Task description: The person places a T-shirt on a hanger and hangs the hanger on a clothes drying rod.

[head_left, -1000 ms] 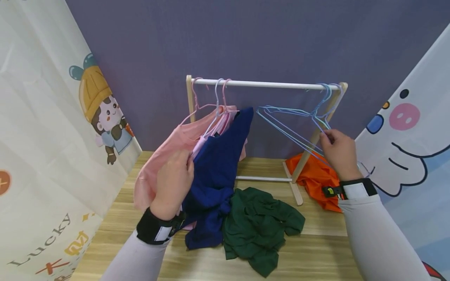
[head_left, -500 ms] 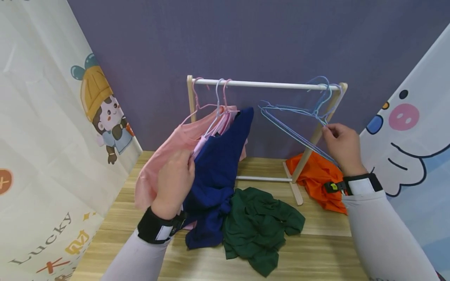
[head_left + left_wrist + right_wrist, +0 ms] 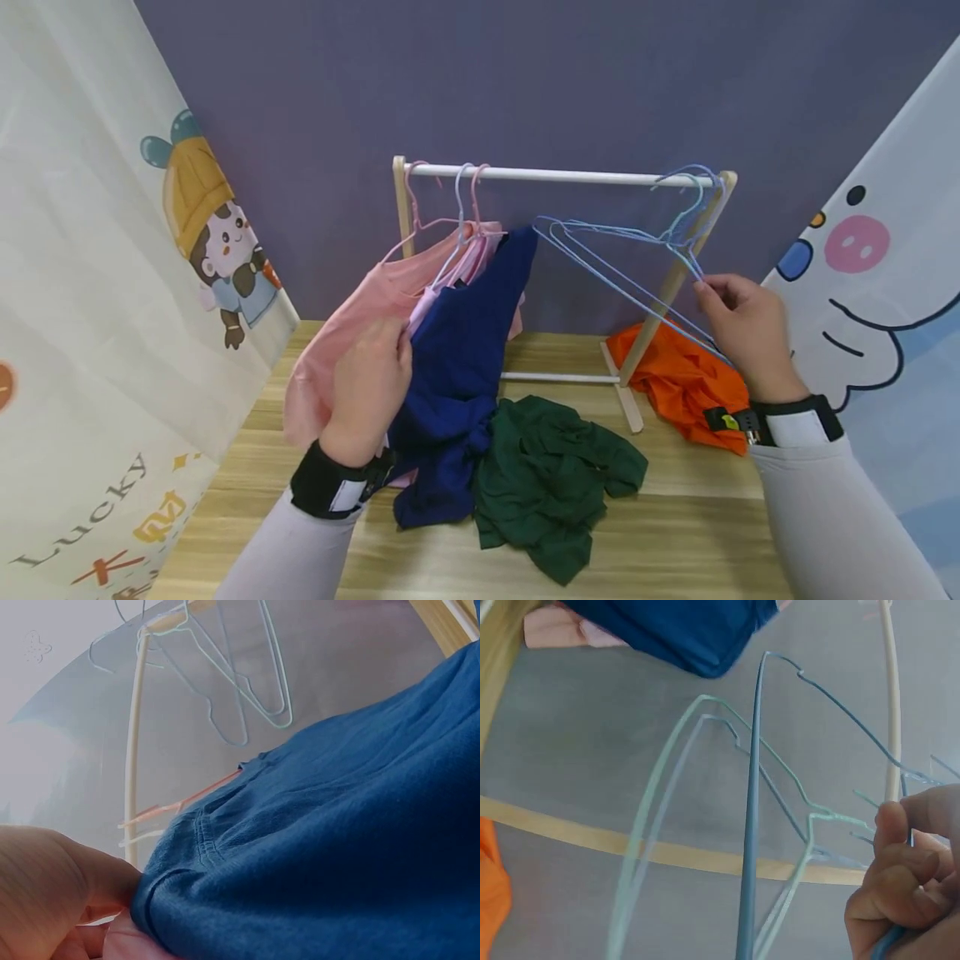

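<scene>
A navy shirt and a pink shirt hang on hangers at the rod's left. My left hand grips the navy shirt's shoulder edge, with pale pink cloth under the thumb in the left wrist view. At the rod's right, my right hand pinches the side of a blue wire hanger, near its shoulder. The blue hanger's hook is at rod height; I cannot tell whether it still rests on the rod. A mint hanger and a pale lilac one hang close beside it.
The clothes rack has a white rod and wooden legs. A crumpled dark green garment lies on the wooden table in front. Orange cloth lies by the right leg. Printed curtains flank both sides.
My right hand has shifted right with the blue hanger, whose hook has risen and turned at the rod. My left hand keeps its grip on the navy shirt.
</scene>
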The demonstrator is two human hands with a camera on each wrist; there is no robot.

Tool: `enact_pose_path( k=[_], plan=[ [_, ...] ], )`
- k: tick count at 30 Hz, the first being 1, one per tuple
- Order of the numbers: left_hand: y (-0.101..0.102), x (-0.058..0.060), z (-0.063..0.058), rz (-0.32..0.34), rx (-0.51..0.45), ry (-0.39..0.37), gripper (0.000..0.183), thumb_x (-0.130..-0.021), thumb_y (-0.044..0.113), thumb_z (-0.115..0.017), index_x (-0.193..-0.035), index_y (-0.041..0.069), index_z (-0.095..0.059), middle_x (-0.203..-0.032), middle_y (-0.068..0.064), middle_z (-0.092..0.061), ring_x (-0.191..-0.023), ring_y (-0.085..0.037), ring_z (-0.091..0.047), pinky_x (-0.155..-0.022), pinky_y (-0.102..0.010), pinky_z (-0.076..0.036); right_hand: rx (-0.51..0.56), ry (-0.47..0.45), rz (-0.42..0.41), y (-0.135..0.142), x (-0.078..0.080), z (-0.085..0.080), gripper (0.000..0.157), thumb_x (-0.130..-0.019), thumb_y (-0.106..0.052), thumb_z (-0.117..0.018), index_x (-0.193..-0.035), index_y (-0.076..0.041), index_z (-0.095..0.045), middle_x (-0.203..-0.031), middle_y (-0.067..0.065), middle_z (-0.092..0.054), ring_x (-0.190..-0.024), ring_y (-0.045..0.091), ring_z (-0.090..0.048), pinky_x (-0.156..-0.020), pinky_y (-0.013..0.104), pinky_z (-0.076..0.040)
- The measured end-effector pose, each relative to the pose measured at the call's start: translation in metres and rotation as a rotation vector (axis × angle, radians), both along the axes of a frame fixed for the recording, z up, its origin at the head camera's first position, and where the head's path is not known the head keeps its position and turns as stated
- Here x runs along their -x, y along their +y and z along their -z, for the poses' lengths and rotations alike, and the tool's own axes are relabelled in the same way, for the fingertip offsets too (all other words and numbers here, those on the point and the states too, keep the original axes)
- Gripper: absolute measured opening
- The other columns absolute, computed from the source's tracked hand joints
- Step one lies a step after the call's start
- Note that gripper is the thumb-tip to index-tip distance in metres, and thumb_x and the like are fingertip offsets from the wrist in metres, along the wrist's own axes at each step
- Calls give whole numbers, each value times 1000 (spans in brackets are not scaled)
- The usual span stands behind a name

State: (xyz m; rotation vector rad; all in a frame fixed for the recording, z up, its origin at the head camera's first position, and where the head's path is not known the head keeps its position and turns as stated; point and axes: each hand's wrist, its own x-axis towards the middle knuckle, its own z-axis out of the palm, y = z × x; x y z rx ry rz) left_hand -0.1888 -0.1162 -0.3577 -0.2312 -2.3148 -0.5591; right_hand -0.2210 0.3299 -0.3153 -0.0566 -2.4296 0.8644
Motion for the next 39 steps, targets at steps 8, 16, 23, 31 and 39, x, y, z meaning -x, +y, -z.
enact_pose_path(
  k=[8,16,23,31,39],
  plan=[
    [-1,1,-1,3,0,2,14,-102,16,-65,-102,3,-69,-83,-19,-65,-76,-41,-67,-61,-52,-54,22,-43,-86,-3,-25,48,33,-106,-32,-61,-112,-3,-74,-87,12,-71,-62,7,-52,-49,24,-39],
    [-1,1,0,-8,4,6,14,-102,17,-64,-102,3,-69,-81,-19,-64,-75,-40,-66,-59,-51,-53,25,-73,-91,-4,-41,105,27,-103,-28,-65,-109,-3,-74,-79,9,-68,-55,7,-50,-46,26,-39],
    [-1,1,-2,-5,5,-7,14,-102,17,-64,-102,4,-68,-82,-18,-64,-76,-40,-66,-60,-51,-53,82,-88,-50,-5,-56,164,19,-101,-18,-69,-104,0,-75,-78,9,-69,-59,3,-50,-48,22,-41],
    [-2,2,-4,2,14,3,14,-103,17,-63,-102,3,-68,-81,-19,-63,-73,-41,-65,-58,-51,-52,180,-181,-1,-5,-69,212,21,-101,-17,-67,-104,3,-75,-82,12,-73,-64,-2,-54,-53,20,-44],
    [-3,1,-7,9,48,45,15,-101,15,-66,-110,4,-69,-88,-19,-67,-76,-42,-65,-62,-51,-52,232,-241,49,-12,-77,230,22,-103,-19,-65,-108,1,-76,-84,11,-72,-67,0,-54,-59,18,-45]
  ],
)
